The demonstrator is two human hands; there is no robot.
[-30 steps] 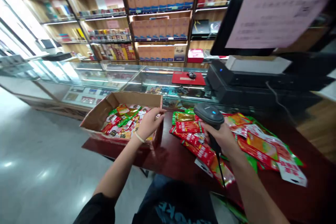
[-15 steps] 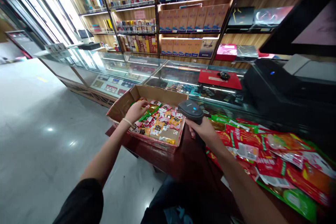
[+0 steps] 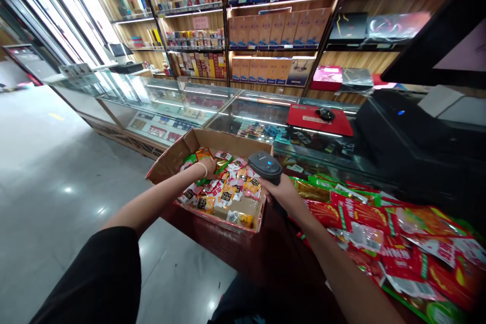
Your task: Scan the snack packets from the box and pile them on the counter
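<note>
A cardboard box (image 3: 170,162) holds many small snack packets (image 3: 237,174) in white, pink and orange wrappers. My left hand (image 3: 211,167), with a band at its wrist, reaches down inside; its fingers close at the edge of a green-and-gold snack packet (image 3: 224,164) and are partly hidden. My right hand (image 3: 283,192) grips a black barcode scanner (image 3: 266,166) by its handle, with a blue light glowing on its head. The scanner is held over the box's right side.
Red and green snack packets (image 3: 379,233) are heaped to the right. Behind the box runs a glass display counter (image 3: 224,111) with a red mat (image 3: 304,124) and a mouse (image 3: 325,114). A black machine (image 3: 398,136) stands at right, below a dark screen (image 3: 436,35).
My left hand has gone deeper into the box, its fingers now curled at the green-and-gold packet. The scanner in my right hand has shifted slightly left and down.
</note>
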